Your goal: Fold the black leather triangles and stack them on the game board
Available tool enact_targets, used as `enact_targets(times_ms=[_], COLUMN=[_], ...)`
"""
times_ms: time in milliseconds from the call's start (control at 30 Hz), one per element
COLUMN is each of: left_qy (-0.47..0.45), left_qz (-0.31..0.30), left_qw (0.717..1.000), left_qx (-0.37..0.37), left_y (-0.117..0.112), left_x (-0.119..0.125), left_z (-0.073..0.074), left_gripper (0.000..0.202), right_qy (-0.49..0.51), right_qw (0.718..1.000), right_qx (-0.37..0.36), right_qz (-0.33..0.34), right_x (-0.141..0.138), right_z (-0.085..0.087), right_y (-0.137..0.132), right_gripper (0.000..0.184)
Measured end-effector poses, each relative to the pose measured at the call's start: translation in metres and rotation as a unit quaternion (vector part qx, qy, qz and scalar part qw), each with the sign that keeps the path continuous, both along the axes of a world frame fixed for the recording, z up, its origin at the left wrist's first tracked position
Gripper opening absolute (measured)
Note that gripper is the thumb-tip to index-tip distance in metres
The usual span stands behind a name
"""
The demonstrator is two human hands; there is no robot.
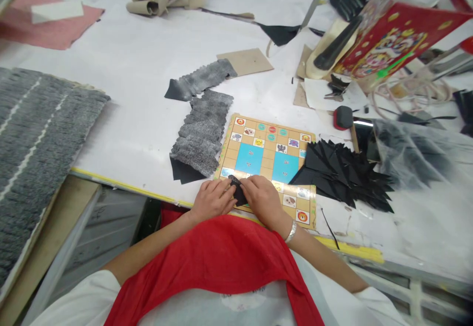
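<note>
Pinching a small black piece (pixel 240 197) between the fingertips of our left hand (pixel 214 199) and right hand (pixel 263 200), we hold it over the printed board (pixel 268 162) at the table's (pixel 133 114) near edge, probably because both hands can steady it there. The black pile (pixel 343 175) overlaps the board's right edge, likely for easy reach; the grey-speckled strips (pixel 203 131) lie beside its left edge, overlapped, perhaps so that each one's margin shows.
</note>
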State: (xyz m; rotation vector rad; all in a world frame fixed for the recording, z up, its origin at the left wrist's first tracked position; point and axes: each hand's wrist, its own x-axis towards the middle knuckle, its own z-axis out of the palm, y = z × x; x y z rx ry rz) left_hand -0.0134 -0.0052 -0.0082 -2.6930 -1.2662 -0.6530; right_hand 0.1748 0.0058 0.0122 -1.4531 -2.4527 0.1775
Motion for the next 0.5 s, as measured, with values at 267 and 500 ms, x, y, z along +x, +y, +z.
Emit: enact_targets(times_ms=[267,500], left_qy=[-0.080,-0.004], left_qz=[0.010,0.018], left_qw=[0.996,0.999], left_qx=[-0.050,-0.035], left_y=[0.0032,0.0084], left_x=[-0.0066,-0.0091], left_z=[0.0024,0.0039], left_gripper=[0.031,0.041], right_qy=[-0.024,-0.065], right_qw=[0.994,0.991], right_qx=[0.072,0.068], right_qz=[0.079,0.096], right_x=[0.0025,-0.0005], right_z=[-0.0074,-0.0001], right_y=[-0.0041,-0.0034], right_gripper=[0.027,0.024])
